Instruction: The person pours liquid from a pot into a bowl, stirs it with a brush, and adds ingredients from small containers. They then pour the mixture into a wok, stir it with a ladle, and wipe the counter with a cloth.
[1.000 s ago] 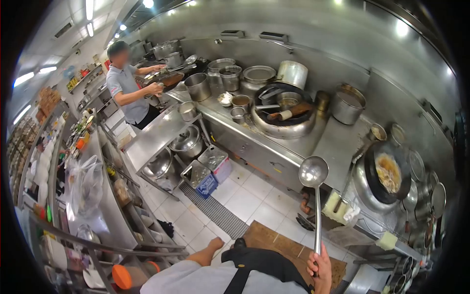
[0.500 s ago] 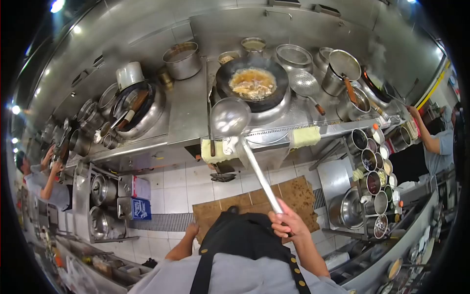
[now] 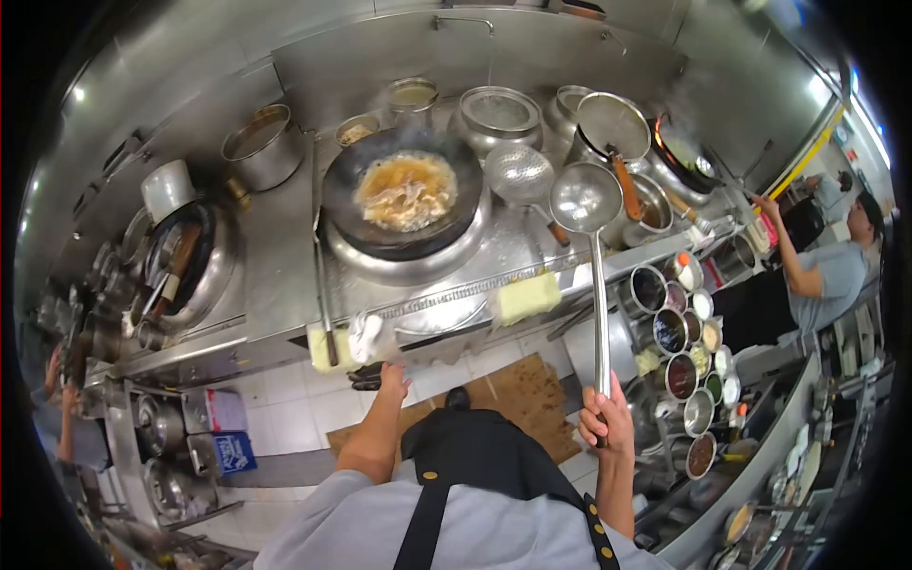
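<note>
My right hand [image 3: 608, 415] is closed round the handle of a long steel ladle [image 3: 586, 198]. The ladle's bowl is raised over the right part of the stove, in front of a wire strainer [image 3: 613, 123]. My left hand [image 3: 393, 380] holds nothing, its fingers loosely extended, just below a white cloth [image 3: 365, 338] at the stove's front edge. Browned pieces bubble in golden liquid [image 3: 407, 190] inside a black wok [image 3: 351, 223] on the burner. A perforated skimmer [image 3: 520, 175] lies right of the wok.
Yellow folded cloths [image 3: 528, 297] lie along the stove edge. Several seasoning tubs [image 3: 681, 376] stand at my right. A co-worker [image 3: 807, 271] stands beyond them at a flaming wok [image 3: 686, 161]. Another wok [image 3: 180, 261] and a large pot [image 3: 263, 147] are on the left.
My right hand has carried the ladle rightward, from in front of the wok to beside the strainer. My left hand has come forward to the stove edge. The view has turned right.
</note>
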`<state>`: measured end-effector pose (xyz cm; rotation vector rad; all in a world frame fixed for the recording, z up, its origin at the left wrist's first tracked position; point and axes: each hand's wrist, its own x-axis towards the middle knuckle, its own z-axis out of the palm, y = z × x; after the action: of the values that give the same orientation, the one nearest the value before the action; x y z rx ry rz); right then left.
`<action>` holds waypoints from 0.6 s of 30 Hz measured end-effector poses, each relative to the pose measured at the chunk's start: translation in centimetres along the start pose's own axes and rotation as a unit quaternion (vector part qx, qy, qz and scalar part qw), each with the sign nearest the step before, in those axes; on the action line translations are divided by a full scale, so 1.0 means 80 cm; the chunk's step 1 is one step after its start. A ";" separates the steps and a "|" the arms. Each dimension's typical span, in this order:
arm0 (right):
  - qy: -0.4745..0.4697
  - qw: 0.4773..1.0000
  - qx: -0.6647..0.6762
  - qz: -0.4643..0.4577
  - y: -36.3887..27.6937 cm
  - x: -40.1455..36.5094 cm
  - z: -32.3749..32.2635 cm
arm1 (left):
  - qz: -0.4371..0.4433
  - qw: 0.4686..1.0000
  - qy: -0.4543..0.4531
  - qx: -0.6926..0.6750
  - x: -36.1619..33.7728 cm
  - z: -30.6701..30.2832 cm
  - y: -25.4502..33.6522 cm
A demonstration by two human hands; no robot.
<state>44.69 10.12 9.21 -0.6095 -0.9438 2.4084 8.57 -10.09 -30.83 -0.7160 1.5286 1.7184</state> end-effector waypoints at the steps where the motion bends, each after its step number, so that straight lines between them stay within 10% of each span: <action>1: 0.009 1.000 -0.002 -0.006 -0.010 0.012 -0.007 | -0.004 1.000 -0.002 -0.009 0.000 0.014 -0.001; 10: 0.091 0.988 -0.126 0.018 -0.072 0.143 -0.073 | 0.114 0.965 0.074 0.223 0.014 -0.048 -0.043; 12: 0.095 0.983 -0.151 0.041 -0.071 0.188 -0.106 | 0.275 0.915 0.097 0.280 -0.008 -0.069 -0.066; 18: -0.015 0.993 -0.083 0.081 -0.066 0.311 -0.156 | 0.161 0.912 0.268 0.264 -0.186 -0.079 -0.106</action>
<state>33.50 34.05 -0.95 -0.7392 -1.1570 2.5035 23.84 -18.16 -24.95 -0.7016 2.4845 1.2600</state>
